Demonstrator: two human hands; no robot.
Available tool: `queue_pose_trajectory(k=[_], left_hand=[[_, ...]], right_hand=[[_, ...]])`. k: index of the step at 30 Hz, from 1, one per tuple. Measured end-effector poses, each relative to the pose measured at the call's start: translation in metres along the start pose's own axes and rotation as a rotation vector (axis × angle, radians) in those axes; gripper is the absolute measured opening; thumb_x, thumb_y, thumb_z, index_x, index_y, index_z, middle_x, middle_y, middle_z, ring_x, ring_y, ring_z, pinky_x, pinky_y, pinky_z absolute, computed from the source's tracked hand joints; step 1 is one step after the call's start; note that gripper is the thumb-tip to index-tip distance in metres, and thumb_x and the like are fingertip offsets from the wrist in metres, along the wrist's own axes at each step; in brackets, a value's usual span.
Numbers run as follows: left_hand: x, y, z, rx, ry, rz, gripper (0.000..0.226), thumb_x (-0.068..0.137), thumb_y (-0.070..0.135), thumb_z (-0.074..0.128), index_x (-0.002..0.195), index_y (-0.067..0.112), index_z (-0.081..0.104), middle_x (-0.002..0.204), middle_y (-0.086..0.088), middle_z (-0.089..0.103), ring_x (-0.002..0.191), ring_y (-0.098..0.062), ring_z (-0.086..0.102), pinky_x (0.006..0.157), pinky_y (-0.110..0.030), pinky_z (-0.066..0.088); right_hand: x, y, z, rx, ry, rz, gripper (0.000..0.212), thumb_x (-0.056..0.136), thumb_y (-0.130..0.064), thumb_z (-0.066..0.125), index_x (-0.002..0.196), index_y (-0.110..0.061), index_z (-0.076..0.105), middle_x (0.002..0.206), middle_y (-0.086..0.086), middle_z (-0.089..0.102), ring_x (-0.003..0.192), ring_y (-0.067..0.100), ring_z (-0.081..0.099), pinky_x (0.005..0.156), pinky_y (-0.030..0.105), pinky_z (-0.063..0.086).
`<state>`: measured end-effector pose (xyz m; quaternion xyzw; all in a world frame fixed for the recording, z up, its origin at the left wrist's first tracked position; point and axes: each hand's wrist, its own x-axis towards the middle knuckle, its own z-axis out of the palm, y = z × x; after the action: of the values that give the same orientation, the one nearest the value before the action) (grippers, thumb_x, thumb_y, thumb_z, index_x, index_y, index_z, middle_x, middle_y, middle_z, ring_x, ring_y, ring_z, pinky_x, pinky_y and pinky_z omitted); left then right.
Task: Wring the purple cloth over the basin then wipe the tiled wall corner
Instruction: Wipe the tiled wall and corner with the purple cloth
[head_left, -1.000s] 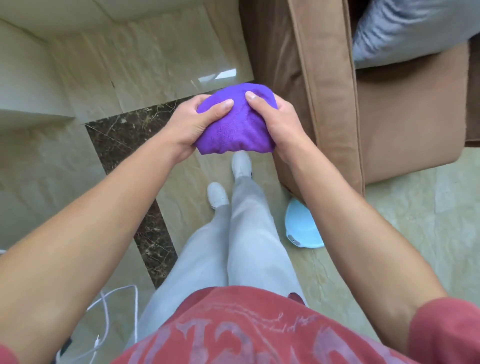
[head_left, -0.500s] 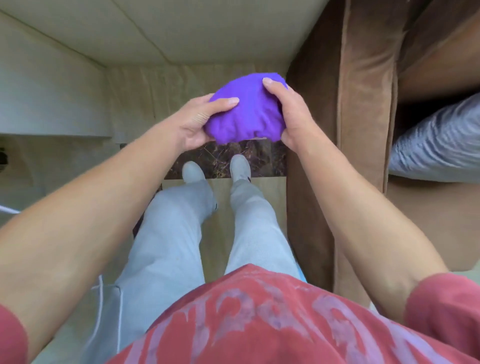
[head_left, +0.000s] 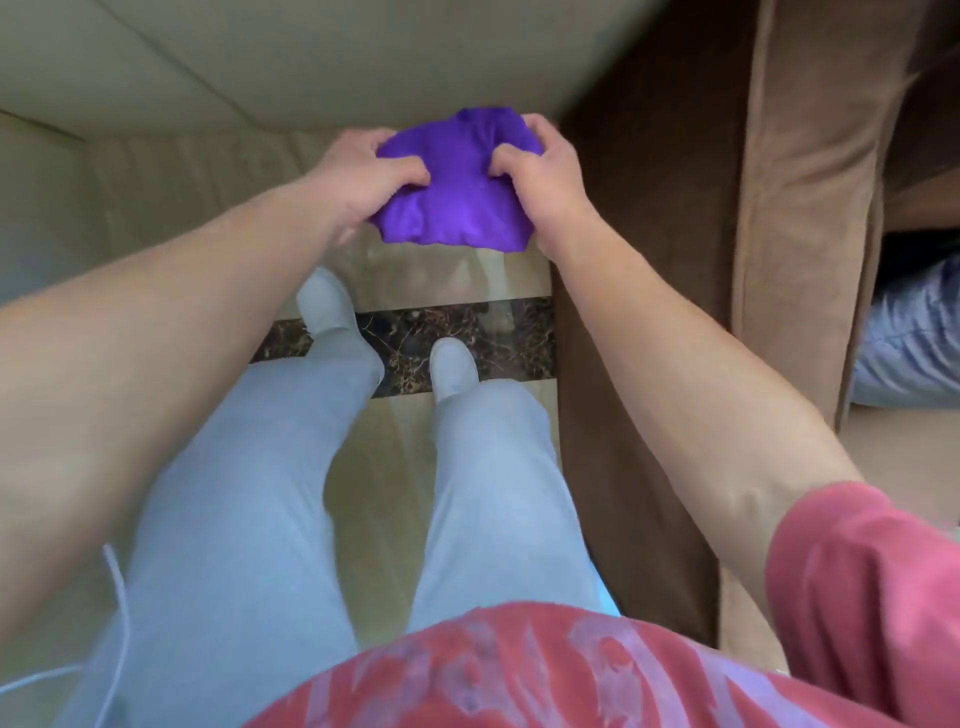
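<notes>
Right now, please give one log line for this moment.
left hand: gripping purple cloth | right hand: gripping it | wall: not reached | basin: unseen

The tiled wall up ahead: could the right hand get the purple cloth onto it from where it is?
Probably yes. The right hand and left hand both grip the purple cloth close to the tiled wall, with nothing between them. The brown sofa only crowds the right side.

Home living room, brown sofa (head_left: 789, 260), polished marble floor (head_left: 395, 467)

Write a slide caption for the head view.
Both hands, left and right, grip the bunched purple cloth above the floor.
</notes>
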<state>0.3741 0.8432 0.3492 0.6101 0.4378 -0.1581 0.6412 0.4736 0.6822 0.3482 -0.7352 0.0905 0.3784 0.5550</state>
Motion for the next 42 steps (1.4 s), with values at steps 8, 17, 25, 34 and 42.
queue_pose_trajectory(k=[8,17,25,34,42], left_hand=[[0.161,-0.081,-0.014,0.117,0.037,0.126,0.043,0.086,-0.003,0.070,0.128,0.006,0.067,0.112,-0.009,0.071,0.072,0.003,0.067,0.076,-0.015,0.055],[0.291,-0.151,-0.013,0.118,0.011,0.180,0.039,0.088,-0.001,0.071,0.126,0.007,0.069,0.111,-0.011,0.072,0.098,-0.019,0.066,0.100,-0.042,0.055],[0.336,-0.197,-0.007,0.229,0.065,0.113,0.041,0.080,0.023,0.083,0.119,0.012,0.074,0.113,-0.010,0.076,0.104,-0.025,0.072,0.097,-0.040,0.057],[0.371,-0.212,0.026,0.525,0.263,0.256,0.049,0.084,0.033,0.076,0.129,0.015,0.066,0.131,-0.013,0.063,0.119,-0.031,0.061,0.104,-0.038,0.046],[0.335,-0.289,-0.020,0.989,0.190,0.176,0.079,0.087,0.041,0.069,0.156,0.029,0.032,0.170,-0.010,0.007,0.157,-0.035,0.005,0.123,-0.057,0.016]], right_hand=[[0.153,0.081,0.046,-0.178,-0.014,-0.071,0.030,0.074,0.012,0.061,0.074,-0.017,0.056,0.059,-0.005,0.054,0.042,-0.002,0.045,0.044,0.015,0.039],[0.273,0.147,0.067,-0.328,-0.025,-0.157,0.028,0.075,0.008,0.061,0.075,-0.020,0.058,0.066,-0.002,0.056,0.045,-0.001,0.050,0.045,0.015,0.042],[0.315,0.204,0.067,-0.470,-0.019,-0.144,0.025,0.070,-0.001,0.064,0.078,-0.024,0.060,0.077,-0.002,0.063,0.072,0.016,0.058,0.064,0.030,0.049],[0.352,0.217,0.043,-0.748,0.222,-0.246,0.038,0.078,-0.011,0.068,0.116,-0.017,0.066,0.107,0.001,0.070,0.100,0.020,0.064,0.087,0.025,0.048],[0.315,0.259,0.084,-1.341,-0.043,-0.521,0.068,0.080,-0.036,0.060,0.146,-0.031,0.046,0.162,0.010,0.033,0.151,0.030,0.025,0.120,0.057,0.019]])
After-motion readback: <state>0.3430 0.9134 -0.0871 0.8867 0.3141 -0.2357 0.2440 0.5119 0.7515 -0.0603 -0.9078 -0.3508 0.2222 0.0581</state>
